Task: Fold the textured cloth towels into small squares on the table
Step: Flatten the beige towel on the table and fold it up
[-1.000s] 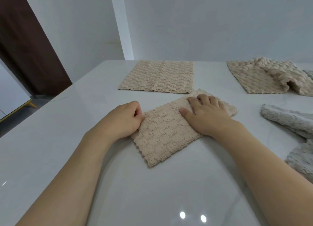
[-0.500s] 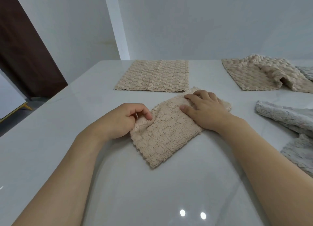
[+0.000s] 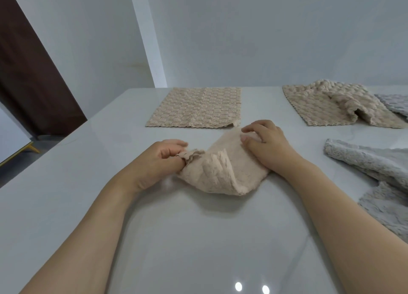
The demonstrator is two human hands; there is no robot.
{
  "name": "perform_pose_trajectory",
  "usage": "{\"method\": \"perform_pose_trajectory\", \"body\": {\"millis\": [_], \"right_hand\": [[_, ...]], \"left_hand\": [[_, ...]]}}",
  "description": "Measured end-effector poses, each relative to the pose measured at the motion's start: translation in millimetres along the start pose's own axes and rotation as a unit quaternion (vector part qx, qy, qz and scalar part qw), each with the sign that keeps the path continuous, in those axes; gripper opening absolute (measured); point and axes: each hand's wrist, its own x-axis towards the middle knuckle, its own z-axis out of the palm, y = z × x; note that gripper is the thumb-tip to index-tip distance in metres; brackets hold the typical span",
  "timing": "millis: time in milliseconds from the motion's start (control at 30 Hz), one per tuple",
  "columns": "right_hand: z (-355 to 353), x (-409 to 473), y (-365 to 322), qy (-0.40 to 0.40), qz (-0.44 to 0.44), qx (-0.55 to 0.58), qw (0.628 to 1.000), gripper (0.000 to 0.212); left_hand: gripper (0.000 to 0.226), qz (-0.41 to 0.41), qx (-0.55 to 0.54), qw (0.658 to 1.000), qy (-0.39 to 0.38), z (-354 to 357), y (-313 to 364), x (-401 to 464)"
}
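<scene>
On glossy white table (image 3: 66, 205), pale walls (image 3: 265, 40)

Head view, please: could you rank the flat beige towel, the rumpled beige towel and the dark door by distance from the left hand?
1. Flat beige towel, just beyond the left hand.
2. Rumpled beige towel, far right.
3. Dark door, off the table, left.
</scene>
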Motion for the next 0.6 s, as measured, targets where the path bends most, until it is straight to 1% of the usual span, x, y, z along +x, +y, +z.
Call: {"method": "perform_pose_trajectory", "body": {"millis": [67, 100, 167, 200, 267, 300, 333, 400, 467, 533, 600], "right_hand": [[-1, 1, 1, -0.010, 0.002, 0.010, 1.000, 0.015], [-1, 2, 2, -0.018, 0.005, 0.015, 1.000, 0.012], [-2, 1, -1, -0.046, 0.020, 0.065, 0.997, 0.016], [-2, 1, -1, -0.058, 0.026, 0.092, 0.994, 0.021], [0, -1, -1, -0.070, 0.028, 0.116, 0.990, 0.028], [0, -1, 0, -0.072, 0.030, 0.121, 0.990, 0.031], [0, -1, -1, -0.074, 0.029, 0.126, 0.989, 0.033], [1, -3, -4, -0.076, 0.030, 0.144, 0.986, 0.039], [0, -4, -7, -0.101, 0.036, 0.138, 0.985, 0.050], [-3, -5, -13, -0.149, 0.049, 0.094, 0.983, 0.059], [-9, -5, -21, -0.185, 0.062, 0.073, 0.978, 0.061]], "left_hand": [[0.048, 0.001, -0.057, 0.998, -0.007, 0, 6, -3], [0.049, 0.001, -0.076, 0.997, -0.004, 0, 8, -4], [0.049, -0.013, -0.116, 0.993, -0.007, -3, 10, -5], [0.047, -0.029, -0.124, 0.992, -0.022, -4, 12, -6], [0.035, -0.070, -0.104, 0.991, -0.052, -3, 14, -6], [0.032, -0.085, -0.077, 0.992, -0.051, -2, 13, -5], [0.030, -0.092, -0.044, 0.994, -0.031, 0, 11, -3], [0.026, -0.093, 0.019, 0.994, 0.046, 6, 5, 3], [0.026, -0.090, 0.075, 0.986, 0.118, 13, 1, 9], [0.032, -0.086, 0.126, 0.977, 0.146, 20, -1, 13], [0.041, -0.083, 0.154, 0.971, 0.161, 24, -3, 16]]}}
